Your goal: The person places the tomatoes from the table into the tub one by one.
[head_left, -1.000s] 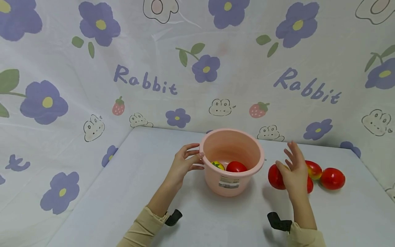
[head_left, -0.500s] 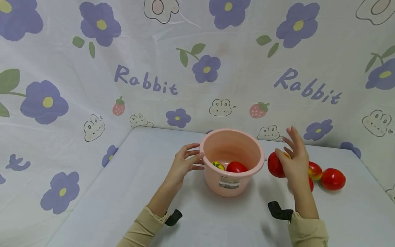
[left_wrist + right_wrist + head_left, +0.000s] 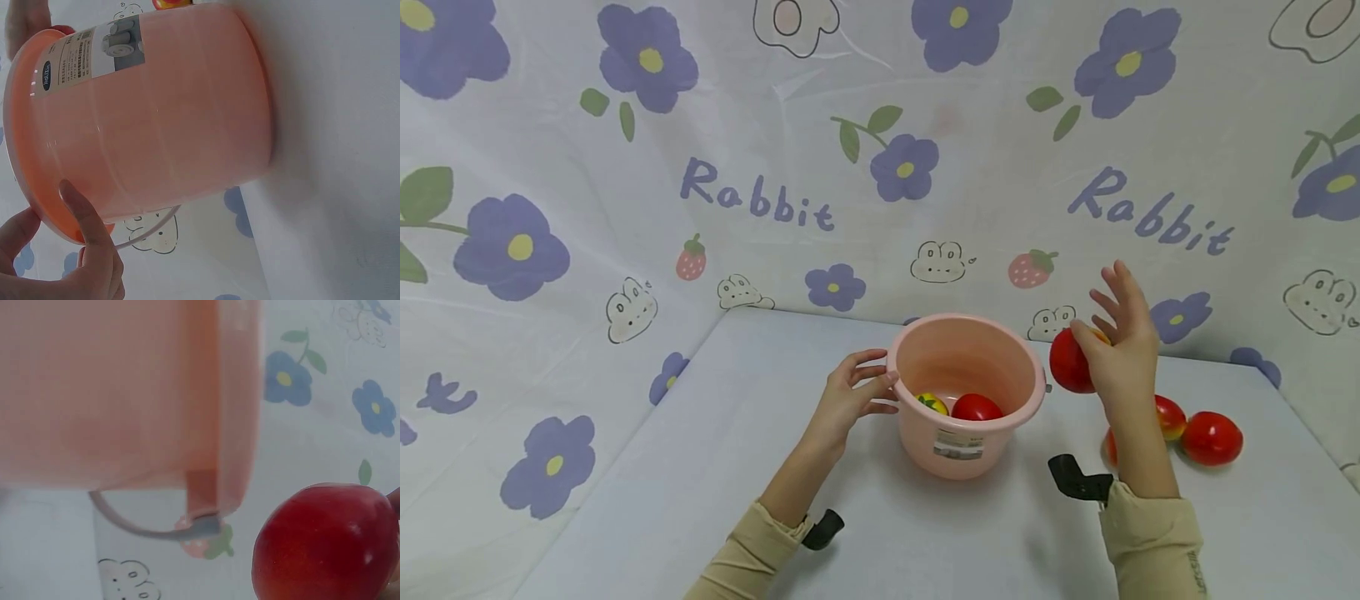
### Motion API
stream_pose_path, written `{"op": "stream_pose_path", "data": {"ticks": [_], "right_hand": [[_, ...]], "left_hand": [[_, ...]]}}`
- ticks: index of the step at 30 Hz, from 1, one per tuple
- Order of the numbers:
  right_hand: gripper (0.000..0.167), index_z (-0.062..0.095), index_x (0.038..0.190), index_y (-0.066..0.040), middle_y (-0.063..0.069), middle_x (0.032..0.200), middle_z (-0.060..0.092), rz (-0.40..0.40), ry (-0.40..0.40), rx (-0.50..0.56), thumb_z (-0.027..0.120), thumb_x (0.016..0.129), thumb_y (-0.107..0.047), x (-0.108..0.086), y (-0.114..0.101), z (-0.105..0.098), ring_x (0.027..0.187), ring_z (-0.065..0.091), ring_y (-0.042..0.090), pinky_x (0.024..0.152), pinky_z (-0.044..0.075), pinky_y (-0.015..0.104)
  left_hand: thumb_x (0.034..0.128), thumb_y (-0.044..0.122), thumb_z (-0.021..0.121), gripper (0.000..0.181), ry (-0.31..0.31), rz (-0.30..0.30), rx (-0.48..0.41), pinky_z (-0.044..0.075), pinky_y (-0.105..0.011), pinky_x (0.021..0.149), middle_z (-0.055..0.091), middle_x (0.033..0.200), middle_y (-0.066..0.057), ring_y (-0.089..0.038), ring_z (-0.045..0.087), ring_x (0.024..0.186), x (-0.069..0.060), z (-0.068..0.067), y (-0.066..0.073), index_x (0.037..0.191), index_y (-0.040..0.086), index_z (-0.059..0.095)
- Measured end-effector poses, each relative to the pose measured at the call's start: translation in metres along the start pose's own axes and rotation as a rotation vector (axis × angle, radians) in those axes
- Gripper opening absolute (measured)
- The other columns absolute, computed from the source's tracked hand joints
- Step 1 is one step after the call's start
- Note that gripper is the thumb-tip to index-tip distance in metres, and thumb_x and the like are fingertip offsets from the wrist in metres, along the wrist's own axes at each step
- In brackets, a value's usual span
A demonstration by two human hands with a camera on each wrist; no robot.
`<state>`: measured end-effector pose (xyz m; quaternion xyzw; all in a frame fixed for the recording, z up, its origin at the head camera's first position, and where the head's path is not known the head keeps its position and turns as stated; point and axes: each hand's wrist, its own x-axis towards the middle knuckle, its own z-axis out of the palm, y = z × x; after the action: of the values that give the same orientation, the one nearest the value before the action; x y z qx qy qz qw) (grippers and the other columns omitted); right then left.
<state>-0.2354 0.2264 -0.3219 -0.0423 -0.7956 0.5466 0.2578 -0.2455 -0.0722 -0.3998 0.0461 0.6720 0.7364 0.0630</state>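
A pink plastic bucket point(image 3: 917, 437) stands upright on the table. My left hand point(image 3: 842, 400) pinches its left rim; in the left wrist view the thumb and fingers point(image 3: 87, 219) straddle that rim. Raised to the right of the bucket, my right hand point(image 3: 1123, 358) holds a red apple point(image 3: 1070, 362) with a yellow patch, apart from the rim and at about its height. The right wrist view has this apple point(image 3: 325, 550) large at lower right, its holding fingers mostly cut off. Inside the bucket lie another red fruit point(image 3: 976, 407) and a yellow thing with green marks point(image 3: 933, 404).
Red fruits lie on the white table point(image 3: 820, 533) at right: one red fruit point(image 3: 1212, 438) farthest right, a red-yellow one point(image 3: 1170, 418) beside it, another point(image 3: 1109, 446) partly behind my right forearm. A thin bucket handle point(image 3: 150, 231) hangs behind the bucket. A flower-printed curtain point(image 3: 850, 83) closes the back.
My right hand has lifted the apple from low over the table to about rim height, moving up and away from me. The left hand and the bucket have stayed in place.
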Motion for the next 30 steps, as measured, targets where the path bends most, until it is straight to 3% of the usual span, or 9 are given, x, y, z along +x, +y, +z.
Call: {"op": "stream_pose_path", "data": {"ticks": [15, 24, 30], "right_hand": [[0.077, 0.028, 0.152, -0.038, -0.007, 0.156, 0.038, -0.089, -0.059, 0.177, 0.063, 0.091, -0.005, 0.009, -0.032, 0.022, 0.139, 0.046, 0.021, 0.114, 0.042, 0.042], [0.072, 0.032, 0.149, -0.041, -0.008, 0.154, 0.041, -0.074, -0.106, 0.298, 0.067, 0.091, -0.016, 0.012, -0.044, 0.042, 0.138, 0.047, 0.020, 0.109, 0.045, 0.045], [0.072, 0.031, 0.150, -0.041, -0.010, 0.154, 0.042, -0.062, -0.117, 0.314, 0.066, 0.092, -0.016, 0.013, -0.046, 0.056, 0.136, 0.049, 0.017, 0.107, 0.046, 0.044]], "left_hand": [[0.0904, 0.022, 0.070, 0.052, 0.011, -0.006, 0.014, 0.062, -0.033, 0.079, 0.059, 0.129, -0.017, -0.014, 0.072, 0.082, -0.001, 0.000, 0.000, 0.137, 0.014, 0.049], [0.0904, 0.022, 0.070, 0.052, 0.011, -0.008, 0.013, 0.062, -0.033, 0.079, 0.059, 0.128, -0.017, -0.014, 0.072, 0.082, -0.001, 0.001, 0.002, 0.137, 0.014, 0.049], [0.0908, 0.022, 0.069, 0.052, 0.000, 0.000, 0.012, 0.062, -0.035, 0.081, 0.059, 0.129, -0.018, -0.014, 0.072, 0.082, -0.002, 0.000, 0.001, 0.138, 0.013, 0.048]]}}
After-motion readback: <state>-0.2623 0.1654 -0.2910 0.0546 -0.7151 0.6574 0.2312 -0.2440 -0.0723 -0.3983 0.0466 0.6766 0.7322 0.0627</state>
